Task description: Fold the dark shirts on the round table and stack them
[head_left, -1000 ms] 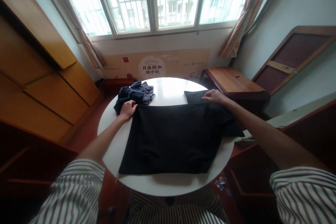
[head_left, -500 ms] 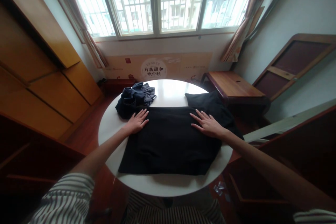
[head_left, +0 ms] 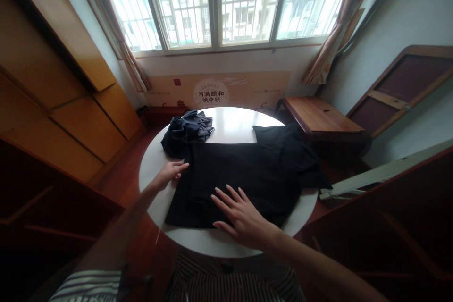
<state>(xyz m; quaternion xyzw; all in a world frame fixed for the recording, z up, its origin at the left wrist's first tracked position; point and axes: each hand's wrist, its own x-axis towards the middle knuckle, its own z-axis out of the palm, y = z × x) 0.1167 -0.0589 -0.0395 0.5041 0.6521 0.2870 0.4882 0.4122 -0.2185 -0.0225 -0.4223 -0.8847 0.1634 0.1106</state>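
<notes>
On a round white table point(head_left: 231, 123), a black garment point(head_left: 233, 165) looks mostly flattened except toward the table's right, the left hand point(head_left: 167, 174) pinching its edge, the right hand point(head_left: 246, 217) open-fingered toward the table's front.

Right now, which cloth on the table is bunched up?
The dark blue bundle at the far left of the table, beyond the left hand. It's heaped; the black cloth lies mostly flat.

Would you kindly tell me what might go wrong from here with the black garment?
The black garment overhangs the right edge of the table, so it might slide off. The heap of dark clothes lies close to its far left corner, so a tug by the left hand could disturb both.
</notes>
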